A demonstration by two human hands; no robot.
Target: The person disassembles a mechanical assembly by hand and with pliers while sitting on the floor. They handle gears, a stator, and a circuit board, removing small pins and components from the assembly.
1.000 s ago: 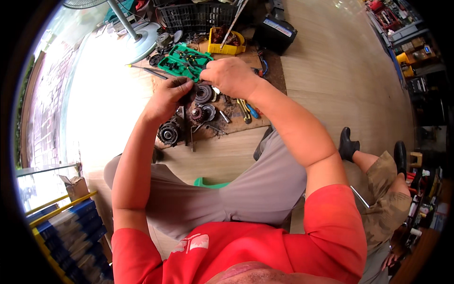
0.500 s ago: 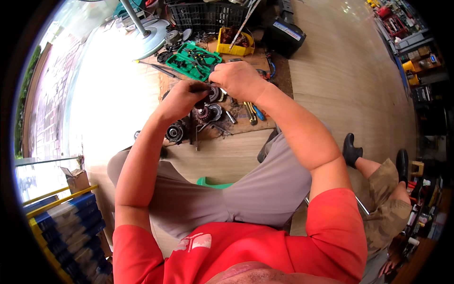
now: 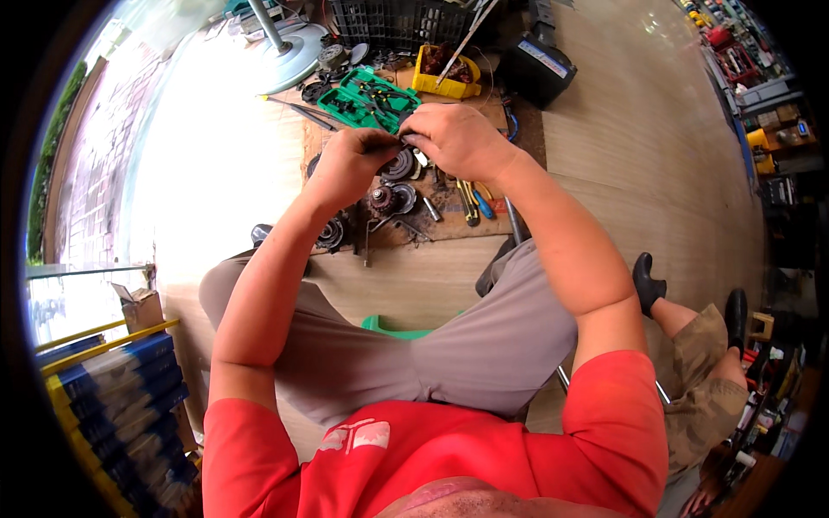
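My left hand (image 3: 352, 164) and my right hand (image 3: 458, 142) meet fingertip to fingertip over a cardboard sheet. Fingers of both are closed in a pinch. Something small and dark seems to sit between them, too hidden to name. Just beyond lies an open green tool case (image 3: 370, 99) with black-handled tools in its slots. Below the hands are a round grooved metal part (image 3: 400, 164), a rotor-like part with copper-brown windings (image 3: 381, 199) and a short metal cylinder (image 3: 433, 209). Pliers with yellow handles (image 3: 469, 205) and a blue-handled tool (image 3: 484, 204) lie nearer my right forearm.
A yellow bin (image 3: 446, 73) with reddish-brown parts and a black battery (image 3: 535, 71) stand at the back, near a black crate (image 3: 401, 24). A fan-like round stand base (image 3: 298, 60) is far left. At right, another person's legs (image 3: 691, 337) show. Stacked blue boxes (image 3: 129, 397) are at lower left.
My hands have shifted slightly, and the left has turned so its fingertips point more toward the right hand. The whole floor scene sits a little further right and up in view.
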